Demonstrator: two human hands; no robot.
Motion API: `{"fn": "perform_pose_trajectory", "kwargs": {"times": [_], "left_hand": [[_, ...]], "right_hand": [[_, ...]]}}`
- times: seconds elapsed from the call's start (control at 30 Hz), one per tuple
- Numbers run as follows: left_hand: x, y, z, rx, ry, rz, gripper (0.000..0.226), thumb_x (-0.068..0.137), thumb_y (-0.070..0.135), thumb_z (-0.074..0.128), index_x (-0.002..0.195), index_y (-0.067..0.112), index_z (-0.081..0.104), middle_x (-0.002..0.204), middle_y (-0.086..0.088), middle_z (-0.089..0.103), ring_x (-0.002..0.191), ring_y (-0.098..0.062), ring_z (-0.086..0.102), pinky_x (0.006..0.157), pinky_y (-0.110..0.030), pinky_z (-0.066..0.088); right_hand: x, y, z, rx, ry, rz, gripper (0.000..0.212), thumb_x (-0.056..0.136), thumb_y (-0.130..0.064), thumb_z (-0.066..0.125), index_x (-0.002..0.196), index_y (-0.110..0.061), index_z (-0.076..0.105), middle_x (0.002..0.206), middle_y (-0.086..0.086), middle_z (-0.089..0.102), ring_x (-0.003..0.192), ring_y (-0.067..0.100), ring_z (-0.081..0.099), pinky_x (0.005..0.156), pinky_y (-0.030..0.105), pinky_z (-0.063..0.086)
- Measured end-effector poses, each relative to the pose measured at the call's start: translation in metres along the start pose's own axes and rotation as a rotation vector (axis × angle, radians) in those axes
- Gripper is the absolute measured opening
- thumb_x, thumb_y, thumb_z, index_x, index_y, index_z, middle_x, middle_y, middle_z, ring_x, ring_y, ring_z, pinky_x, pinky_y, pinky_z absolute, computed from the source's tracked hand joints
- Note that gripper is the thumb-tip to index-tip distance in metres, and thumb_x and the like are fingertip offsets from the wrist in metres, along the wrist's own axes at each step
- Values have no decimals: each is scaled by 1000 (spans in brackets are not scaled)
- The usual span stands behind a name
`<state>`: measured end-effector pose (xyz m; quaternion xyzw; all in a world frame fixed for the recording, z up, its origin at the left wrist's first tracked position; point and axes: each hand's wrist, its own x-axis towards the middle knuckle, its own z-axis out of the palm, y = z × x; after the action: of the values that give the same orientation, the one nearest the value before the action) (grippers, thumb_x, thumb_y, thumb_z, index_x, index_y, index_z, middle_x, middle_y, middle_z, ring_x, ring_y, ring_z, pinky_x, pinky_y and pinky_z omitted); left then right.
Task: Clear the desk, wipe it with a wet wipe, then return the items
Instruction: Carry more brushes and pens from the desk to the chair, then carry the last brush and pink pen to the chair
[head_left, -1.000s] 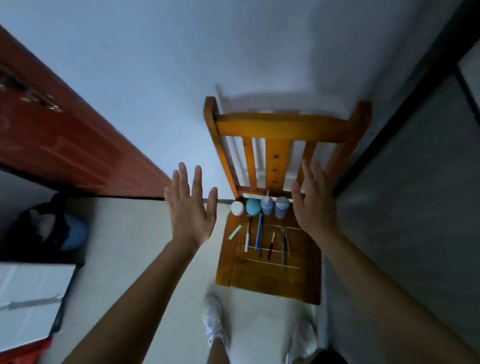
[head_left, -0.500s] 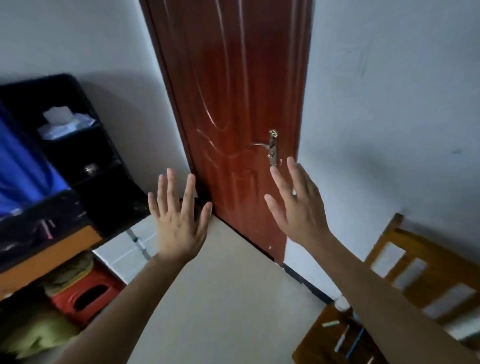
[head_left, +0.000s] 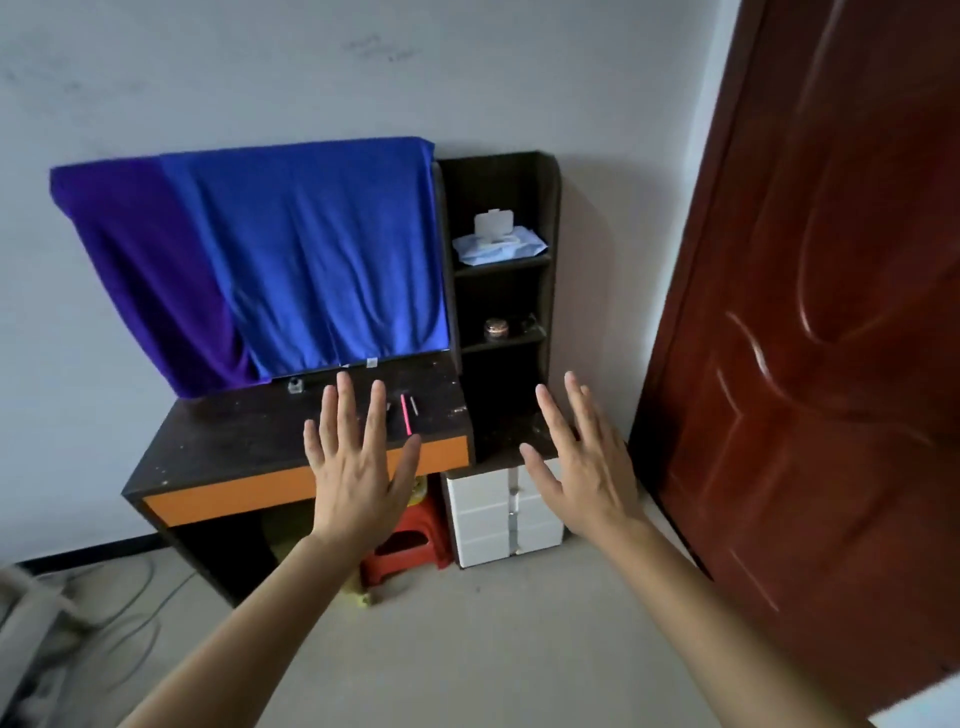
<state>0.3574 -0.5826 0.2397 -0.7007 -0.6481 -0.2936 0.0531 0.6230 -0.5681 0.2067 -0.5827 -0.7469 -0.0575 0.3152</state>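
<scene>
I see a blue and purple cloth (head_left: 311, 260) draped against a pale wall (head_left: 260, 67). At right stands a reddish-brown wooden door (head_left: 831, 312). Low down, a red plastic stool (head_left: 410, 545) sits just beside a white drawer unit (head_left: 488, 514) with 3 drawers. Grey cables (head_left: 119, 603) trail over the beige floor (head_left: 493, 649) at left.

One wide-angle camera, worn on the person's head, looked forward and downward from standing height. It faced the counter (head_left: 244, 447) against the wall (head_left: 260, 78), somewhat far off, with the left hand (head_left: 358, 467) and right hand (head_left: 584, 467) near the lens.
</scene>
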Motion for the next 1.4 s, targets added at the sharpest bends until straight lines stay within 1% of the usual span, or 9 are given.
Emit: {"fn": "perform_pose_trajectory", "kwargs": {"times": [0.2,0.3,0.37,0.57,0.67,0.97,1.07,1.17,1.4], "left_hand": [[45,-65,55,79,-72,-130,77,94,65,19,159,25,7,166,-7,-10,152,-22,-15,121,-54,0],[79,-89,87,153,-123,-184,75,97,64,22,159,27,1,165,-5,-16,151,-22,-18,121,-52,-3],[100,-100,100,170,-143,-240,74,98,61,26,159,28,0,164,-5,-19,151,-22,-19,122,-53,-2],[154,-130,135,226,-199,-365,74,98,61,30,159,28,2,166,-5,-12,152,-24,-13,123,-52,2],[161,-141,156,223,-221,-418,74,98,59,34,159,28,5,166,-6,-9,153,-26,-10,122,-51,3],[192,-201,213,182,-327,-458,76,98,58,39,159,27,6,166,-7,-8,153,-27,-7,121,-52,5],[214,-227,237,113,-387,-460,74,98,55,43,158,27,11,166,-7,-2,153,-27,-2,121,-51,10],[240,-259,263,26,-488,-477,71,98,54,43,157,29,13,166,-5,6,152,-26,6,120,-48,18],[284,-305,325,-31,-722,-385,69,96,60,41,155,30,20,166,-3,5,152,-25,7,119,-48,19]], "right_hand": [[77,10,93,56,-178,-51,75,98,-61,36,161,-25,17,168,11,16,151,34,25,117,48,36],[127,26,138,71,-249,-85,75,99,-57,45,160,-23,20,167,13,18,150,35,28,116,47,36],[161,35,160,70,-285,-101,74,98,-57,46,160,-23,22,166,13,21,149,35,30,114,46,38],[255,53,220,147,-331,-150,68,97,-51,53,155,-18,36,161,15,34,144,33,38,108,46,44],[275,55,253,176,-398,-138,68,97,-50,53,155,-17,36,160,14,34,145,31,37,109,45,43],[304,50,339,149,-592,-111,69,97,-53,50,156,-22,32,164,6,27,147,25,32,111,39,42],[316,48,367,135,-657,-65,70,97,-55,49,157,-25,27,165,3,24,148,23,31,111,39,42],[328,43,395,122,-725,35,72,97,-54,50,158,-26,23,165,3,23,148,22,32,111,37,41],[333,31,451,95,-845,271,74,96,-54,54,158,-23,27,163,5,27,148,24,31,111,37,38]]}}
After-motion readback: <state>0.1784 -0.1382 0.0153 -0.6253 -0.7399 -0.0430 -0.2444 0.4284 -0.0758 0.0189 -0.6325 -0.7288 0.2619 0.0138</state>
